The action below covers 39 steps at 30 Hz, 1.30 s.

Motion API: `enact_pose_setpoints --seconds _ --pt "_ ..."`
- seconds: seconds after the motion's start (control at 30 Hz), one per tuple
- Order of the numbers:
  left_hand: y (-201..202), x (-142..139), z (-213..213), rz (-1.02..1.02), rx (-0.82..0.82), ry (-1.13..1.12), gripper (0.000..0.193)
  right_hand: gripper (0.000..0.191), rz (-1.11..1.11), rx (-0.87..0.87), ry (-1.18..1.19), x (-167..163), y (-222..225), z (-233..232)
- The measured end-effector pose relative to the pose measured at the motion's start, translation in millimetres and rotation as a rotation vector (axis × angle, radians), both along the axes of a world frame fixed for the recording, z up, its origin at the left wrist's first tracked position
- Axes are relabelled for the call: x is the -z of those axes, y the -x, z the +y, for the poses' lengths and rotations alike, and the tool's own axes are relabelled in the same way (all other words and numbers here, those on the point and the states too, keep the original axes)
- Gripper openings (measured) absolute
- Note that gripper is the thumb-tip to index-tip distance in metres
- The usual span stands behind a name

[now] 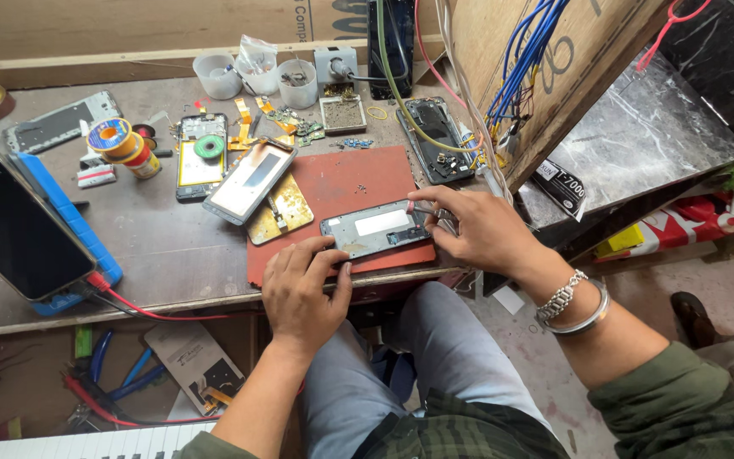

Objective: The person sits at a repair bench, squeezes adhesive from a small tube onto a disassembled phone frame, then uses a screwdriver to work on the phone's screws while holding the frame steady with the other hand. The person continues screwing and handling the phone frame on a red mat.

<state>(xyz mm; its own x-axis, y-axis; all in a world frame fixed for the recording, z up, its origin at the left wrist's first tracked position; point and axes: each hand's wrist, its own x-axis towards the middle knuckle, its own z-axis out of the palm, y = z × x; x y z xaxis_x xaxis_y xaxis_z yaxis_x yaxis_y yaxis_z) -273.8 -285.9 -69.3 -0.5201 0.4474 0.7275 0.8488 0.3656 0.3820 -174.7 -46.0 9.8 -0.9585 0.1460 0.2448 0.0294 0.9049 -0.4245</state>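
Observation:
An opened phone frame (375,228) lies on a red work mat (358,183) at the bench's front edge. My left hand (303,293) presses its fingertips on the frame's near left corner. My right hand (477,228) is at the frame's right end, pinching a thin metal tool (426,210) whose tip touches the frame. Whether the tool is tweezers or a screwdriver is unclear. A detached screen panel (250,181) and a gold-coloured plate (282,208) rest at the mat's left edge.
Another opened phone (200,157) with a green tape roll, a solder spool (112,136), small plastic cups (256,76), a dark phone shell (435,140) and hanging wires (520,59) crowd the back. A large dark phone (14,225) on a blue case lies left, cabled.

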Motion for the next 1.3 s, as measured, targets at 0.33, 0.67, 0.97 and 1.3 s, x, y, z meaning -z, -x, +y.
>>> enact_pose_setpoints --seconds 0.33,0.67,0.97,1.3 --pt "0 0 0 -0.009 -0.008 0.006 0.011 0.034 -0.049 -0.124 -0.237 2 9 8" --pt "3 3 -1 -0.011 -0.012 0.002 0.014 0.054 -0.284 -0.272 -0.208 8 29 22" --pt "4 3 -1 0.002 -0.005 -0.020 0.014 0.053 -0.079 -0.249 0.128 3 97 17" --pt "6 5 -2 0.000 -0.002 -0.020 0.015 0.046 0.032 -0.197 0.190 8 124 -5"
